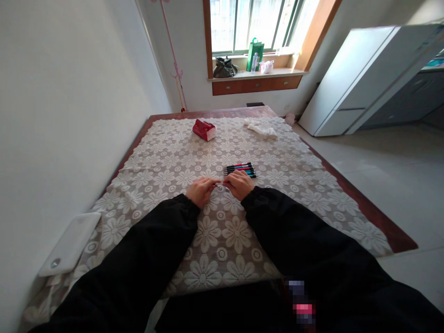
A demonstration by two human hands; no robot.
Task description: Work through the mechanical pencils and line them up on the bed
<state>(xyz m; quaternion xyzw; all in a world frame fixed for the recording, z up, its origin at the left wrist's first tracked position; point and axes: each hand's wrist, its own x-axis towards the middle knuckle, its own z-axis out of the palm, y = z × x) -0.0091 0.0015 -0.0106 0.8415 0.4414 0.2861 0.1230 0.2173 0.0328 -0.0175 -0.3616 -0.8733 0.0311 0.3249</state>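
Several pens [243, 165] with black, red and teal barrels lie side by side in a row on the lace tablecloth [204, 231]. My right hand [239, 184] is just in front of them and hides part of the row. Its thumb and fingers are pinched together at the left. Facing it, my left hand [201, 190] also has its fingers closed, with the fingertips of both hands nearly meeting low over the cloth. Something small and dark may be between the fingertips, but it is too small to make out.
Farther back on the table are a red tissue packet [204, 130] and a crumpled white plastic bag [262, 129]. A white box-shaped device [71, 245] stands at the left edge beside the wall. The wooden table edge [347, 196] shows on the right, with a fridge [347, 83] beyond.
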